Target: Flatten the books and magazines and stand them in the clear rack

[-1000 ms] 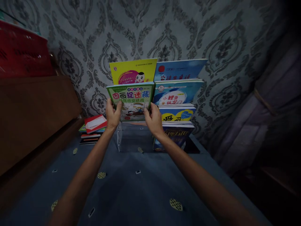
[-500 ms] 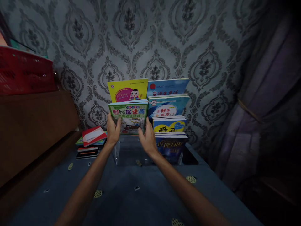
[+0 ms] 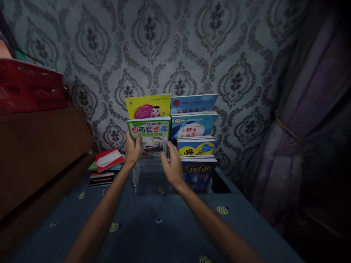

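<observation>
A green-bordered picture book (image 3: 152,140) with a cartoon cover stands upright in the front left of a clear tiered stand (image 3: 150,175). My left hand (image 3: 133,149) grips its left edge, thumb on the cover and fingers round the side. At its lower right corner is my right hand (image 3: 172,164), with its thumb over the cover and its fingers along the side edge. A yellow book (image 3: 148,104) rises behind it. Beside it, the right column holds a blue book (image 3: 194,103), a teal book (image 3: 193,124), a yellow-and-blue book (image 3: 196,147) and a dark blue book (image 3: 199,173).
Left of the stand lies a pile of books (image 3: 105,170) with a red-and-white one (image 3: 109,159) on top. A brown cabinet (image 3: 41,146) bears a red basket (image 3: 33,86). Patterned wallpaper (image 3: 153,51) is behind, and a tied curtain (image 3: 296,146) hangs at the right.
The green-bordered book looks more squarely upright. My right hand has slid slightly down its right edge. My left hand has hardly moved, and the view has shifted a little.
</observation>
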{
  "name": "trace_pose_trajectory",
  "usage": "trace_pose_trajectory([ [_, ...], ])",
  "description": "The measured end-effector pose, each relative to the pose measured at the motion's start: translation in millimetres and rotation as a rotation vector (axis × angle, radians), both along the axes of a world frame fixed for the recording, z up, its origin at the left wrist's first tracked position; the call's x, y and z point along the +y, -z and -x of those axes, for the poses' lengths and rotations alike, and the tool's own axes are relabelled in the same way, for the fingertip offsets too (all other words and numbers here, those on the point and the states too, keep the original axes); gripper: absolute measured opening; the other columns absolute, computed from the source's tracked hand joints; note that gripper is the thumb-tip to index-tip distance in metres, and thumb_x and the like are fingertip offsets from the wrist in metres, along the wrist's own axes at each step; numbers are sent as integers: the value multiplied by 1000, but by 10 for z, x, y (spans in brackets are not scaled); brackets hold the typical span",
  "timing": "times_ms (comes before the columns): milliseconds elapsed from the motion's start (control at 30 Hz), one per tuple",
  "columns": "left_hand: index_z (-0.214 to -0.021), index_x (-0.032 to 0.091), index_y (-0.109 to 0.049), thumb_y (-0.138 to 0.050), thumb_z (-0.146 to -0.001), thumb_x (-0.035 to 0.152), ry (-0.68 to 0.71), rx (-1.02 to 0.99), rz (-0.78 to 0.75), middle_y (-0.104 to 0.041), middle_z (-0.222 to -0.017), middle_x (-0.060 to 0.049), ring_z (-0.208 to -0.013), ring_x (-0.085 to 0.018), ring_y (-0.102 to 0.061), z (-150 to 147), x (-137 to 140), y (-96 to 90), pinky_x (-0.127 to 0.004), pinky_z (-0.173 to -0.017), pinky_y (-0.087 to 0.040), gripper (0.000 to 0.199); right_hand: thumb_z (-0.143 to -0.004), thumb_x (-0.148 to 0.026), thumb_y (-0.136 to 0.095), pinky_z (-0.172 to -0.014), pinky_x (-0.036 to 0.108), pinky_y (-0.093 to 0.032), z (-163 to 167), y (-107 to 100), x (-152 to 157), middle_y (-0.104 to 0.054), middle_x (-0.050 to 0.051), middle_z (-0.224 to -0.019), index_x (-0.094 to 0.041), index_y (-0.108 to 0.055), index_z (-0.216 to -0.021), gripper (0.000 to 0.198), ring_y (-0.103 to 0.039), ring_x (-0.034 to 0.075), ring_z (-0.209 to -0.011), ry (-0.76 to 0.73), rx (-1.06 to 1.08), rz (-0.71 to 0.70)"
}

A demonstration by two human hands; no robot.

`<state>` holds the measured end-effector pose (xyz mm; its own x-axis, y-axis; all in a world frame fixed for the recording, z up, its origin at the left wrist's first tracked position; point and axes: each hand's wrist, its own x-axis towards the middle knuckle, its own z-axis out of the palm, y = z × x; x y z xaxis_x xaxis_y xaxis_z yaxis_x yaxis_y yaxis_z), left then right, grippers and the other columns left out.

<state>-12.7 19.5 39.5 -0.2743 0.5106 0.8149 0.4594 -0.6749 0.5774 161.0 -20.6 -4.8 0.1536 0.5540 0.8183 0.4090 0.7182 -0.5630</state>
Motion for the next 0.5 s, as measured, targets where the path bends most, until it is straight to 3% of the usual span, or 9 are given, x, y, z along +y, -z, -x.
trace_pose_trajectory([
  [100,-113,23,-46,-54,-92,36,-3,7,21,-63,-111,-8,-105,-25,-61,2,21,-14,-40,-96,-45,25,-92,-30,-48,-107,50,-49,-6,-6,0,-57,16,-140,-19,-51,-144,53,-55,29,-129,-27,23,14],
  [233,-103,25,-47,-54,-91,33,-5,-70,3,-61,-98,-5,-94,-24,-60,-20,77,-42,-38,-91,-46,17,-88,-28,-51,-83,43,-58,-37,-98,67,-68,15,-113,-17,-47,-147,60,-66,27,-98,-90,54,77],
  [367,-98,25,-45,-53,-89,31,-1,-113,-40,-58,-94,-5,-91,-23,-58,-64,131,-69,-37,-89,-46,14,-84,-28,-54,-70,36,-55,-66,-209,162,-71,8,-91,-14,-45,-147,66,-64,21,-75,-176,104,141],
  [500,-101,24,-42,-46,-88,29,-63,-87,30,-58,-94,-5,-89,-23,-58,-96,117,-96,-37,-87,-46,15,-83,-28,-53,-59,30,-50,-62,-255,218,-68,-2,-71,-13,-41,-148,68,-58,16,-59,-302,176,255],
])
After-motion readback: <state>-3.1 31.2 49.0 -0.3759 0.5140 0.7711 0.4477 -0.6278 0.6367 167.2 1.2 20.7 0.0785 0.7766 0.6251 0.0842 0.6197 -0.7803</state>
